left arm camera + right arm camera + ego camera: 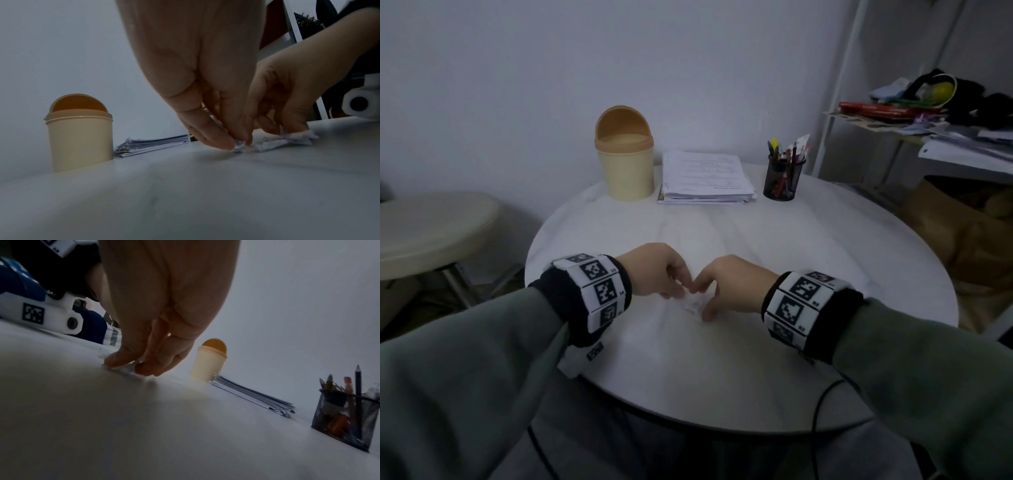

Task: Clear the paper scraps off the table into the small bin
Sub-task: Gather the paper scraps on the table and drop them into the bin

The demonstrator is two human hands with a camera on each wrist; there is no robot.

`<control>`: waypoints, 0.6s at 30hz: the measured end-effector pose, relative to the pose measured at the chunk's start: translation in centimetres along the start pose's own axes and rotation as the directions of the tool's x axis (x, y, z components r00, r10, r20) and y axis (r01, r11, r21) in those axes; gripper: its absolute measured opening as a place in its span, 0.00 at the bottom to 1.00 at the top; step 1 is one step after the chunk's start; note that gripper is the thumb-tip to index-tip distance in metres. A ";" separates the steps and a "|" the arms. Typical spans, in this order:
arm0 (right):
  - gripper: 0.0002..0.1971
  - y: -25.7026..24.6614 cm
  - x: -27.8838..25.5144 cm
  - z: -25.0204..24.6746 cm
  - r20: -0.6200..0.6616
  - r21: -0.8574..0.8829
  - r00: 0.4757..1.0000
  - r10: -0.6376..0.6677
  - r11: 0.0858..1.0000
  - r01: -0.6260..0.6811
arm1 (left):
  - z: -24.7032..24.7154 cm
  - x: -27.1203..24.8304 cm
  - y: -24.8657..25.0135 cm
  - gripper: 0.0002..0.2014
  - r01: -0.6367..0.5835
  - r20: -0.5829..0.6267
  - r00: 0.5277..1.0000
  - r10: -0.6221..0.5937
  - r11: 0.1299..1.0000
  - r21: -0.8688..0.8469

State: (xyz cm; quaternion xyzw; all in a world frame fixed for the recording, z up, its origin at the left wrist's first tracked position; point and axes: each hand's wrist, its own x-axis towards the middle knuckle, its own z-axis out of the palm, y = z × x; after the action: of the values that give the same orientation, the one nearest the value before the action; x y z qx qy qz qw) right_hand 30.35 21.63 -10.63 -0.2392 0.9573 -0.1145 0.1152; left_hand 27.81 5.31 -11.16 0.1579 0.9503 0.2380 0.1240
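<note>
Cream plastic forms the body of the small bin (629, 171), which stands upright at the far side of the round white table (825, 260); its tan swing lid is tipped back so the mouth is open, and what lies inside cannot be seen. Just to the right of the bin lies a stack of printed papers (705, 178), and further right of that stands a black mesh pen holder (782, 181) holding pens, pencils and a highlighter. Well in front of the bin, near the table's near edge, crumpled white paper scraps (273, 143) lie on the tabletop between the two hands. The left hand (657, 270) has its fingers curled downward, and its fingertips (222, 142) pinch one end of the scraps. The right hand (729, 284) mirrors it, fingers curled narrow and pressed onto the other end of the scraps against the table. Both wrists wear black bands with white square markers, over grey-green sleeves.
</note>
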 end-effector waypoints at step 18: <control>0.13 -0.4 1.0 1.1 0.021 -0.108 0.999 -0.036 0.993 0.038 | 0.9 0.7 0.7 0.08 0.014 0.109 0.993 -0.035 0.983 0.185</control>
State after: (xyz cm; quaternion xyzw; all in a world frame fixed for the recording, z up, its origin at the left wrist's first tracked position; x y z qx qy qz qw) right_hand 29.93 20.61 -11.77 -0.2637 0.9564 -0.0624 0.1089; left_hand 27.64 6.54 -11.71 0.1701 0.9616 0.1385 0.1651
